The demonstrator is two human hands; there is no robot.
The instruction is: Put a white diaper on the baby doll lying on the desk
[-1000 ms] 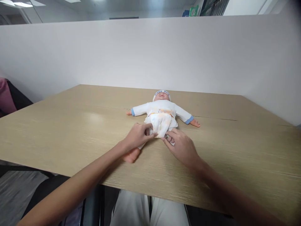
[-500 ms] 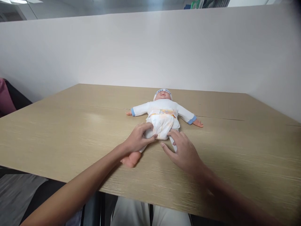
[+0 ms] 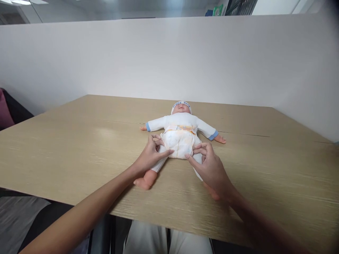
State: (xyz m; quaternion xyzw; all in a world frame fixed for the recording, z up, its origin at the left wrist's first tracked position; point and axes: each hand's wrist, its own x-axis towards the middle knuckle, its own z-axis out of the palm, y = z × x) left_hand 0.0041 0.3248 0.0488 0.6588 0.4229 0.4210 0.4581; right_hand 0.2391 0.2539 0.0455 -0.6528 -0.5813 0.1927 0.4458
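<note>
A baby doll in a white suit with blue cuffs and a cap lies face up on the wooden table, arms spread. It wears a white diaper with a yellow band. My left hand pinches the diaper's left leg edge, thumb stretched along its lower rim. My right hand pinches the diaper's right leg edge with curled fingers and covers the doll's right leg. The doll's bare left foot shows under my left wrist.
A white partition wall stands behind the table's far edge. A dark seat with something pink sits at the far left. My lap in light trousers shows below the table's near edge.
Both hands moved from the diaper's bottom middle out to its sides at the leg openings. The diaper front now lies flatter and wider over the doll's belly.
</note>
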